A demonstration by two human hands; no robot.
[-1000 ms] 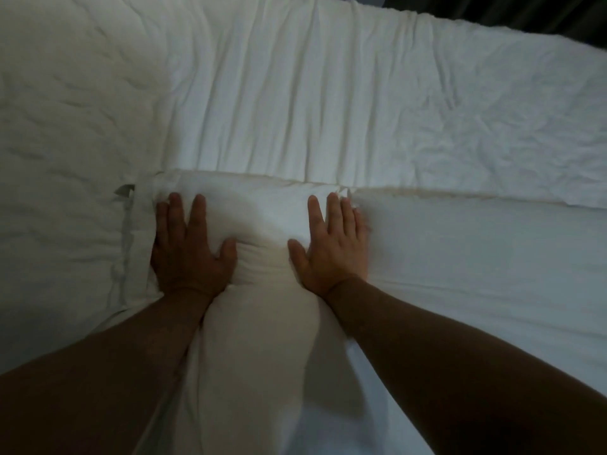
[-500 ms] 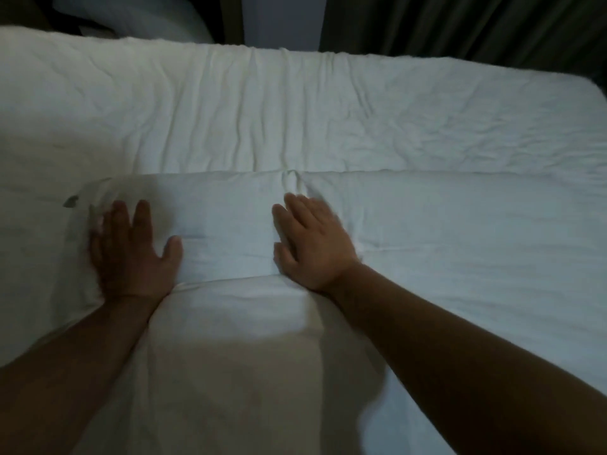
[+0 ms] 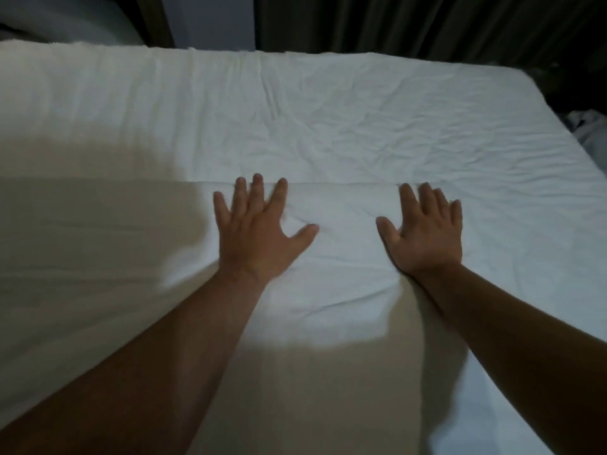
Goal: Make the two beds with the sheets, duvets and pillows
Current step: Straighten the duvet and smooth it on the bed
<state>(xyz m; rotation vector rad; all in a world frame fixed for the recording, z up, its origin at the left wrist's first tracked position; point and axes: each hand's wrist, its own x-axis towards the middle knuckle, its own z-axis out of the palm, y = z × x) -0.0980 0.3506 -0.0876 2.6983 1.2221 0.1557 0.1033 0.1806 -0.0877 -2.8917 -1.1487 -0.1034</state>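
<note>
Across mid-frame, my left grip (image 3: 259,231) and right grip (image 3: 425,236) press flat, released, on what seems the duvet (image 3: 345,264), its fold crossing the sheet (image 3: 328,119). Smoothing step, I judge; next, sweep outward evenly.

Duvet (image 3: 345,264) white matt cloth, smooth; sheet (image 3: 361,126) creased matt cloth; curtain (image 3: 427,24) dark pleated fabric

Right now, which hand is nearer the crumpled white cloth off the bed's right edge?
Right hand: the cloth lies beyond it to the right; the left hand rests farther left.
</note>
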